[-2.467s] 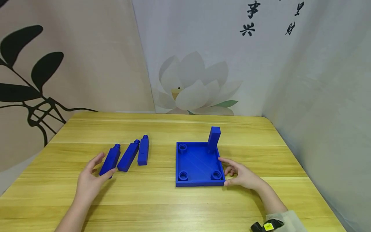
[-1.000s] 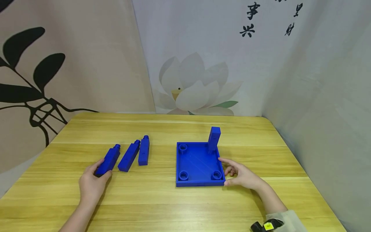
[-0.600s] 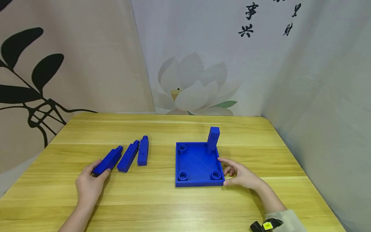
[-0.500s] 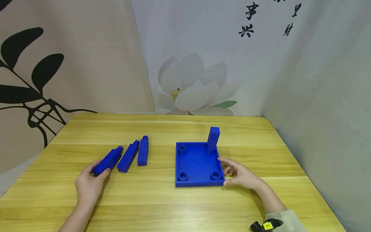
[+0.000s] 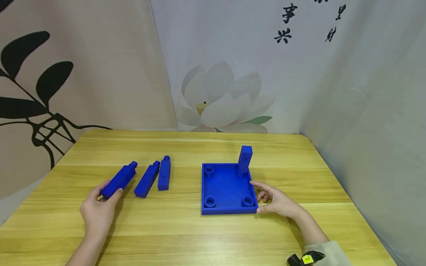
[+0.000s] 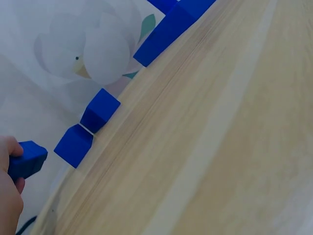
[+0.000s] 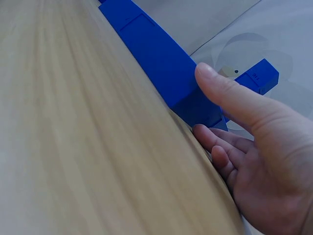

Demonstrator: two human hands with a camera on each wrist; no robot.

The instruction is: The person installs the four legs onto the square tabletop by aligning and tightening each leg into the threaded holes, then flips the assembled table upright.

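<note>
My left hand (image 5: 100, 212) grips a blue toy table leg (image 5: 120, 180) near its square end, thumb on one side and fingers on the other. Its round peg points up and away, raised at a slant in the head view. On the right, a blue square tabletop (image 5: 229, 188) lies underside up, with a rim and round sockets near its corners. One leg (image 5: 245, 159) stands upright at its far right corner. My right hand (image 5: 277, 201) touches the tabletop's right side with index fingertip and thumb, the thumb at the near corner; its other fingers curl loosely.
Two more blue legs lie on the wooden table (image 5: 159, 232): a slanted leg (image 5: 147, 180) and, beside it, a straighter leg (image 5: 164, 173). Printed cloth (image 5: 226, 48) hangs behind the table. A black strap (image 5: 309, 256) is around my right wrist.
My left hand has closed round the leftmost leg, turned it a little, then lifted it slightly and drawn it to the left. My right hand and the tabletop have stayed in place.
</note>
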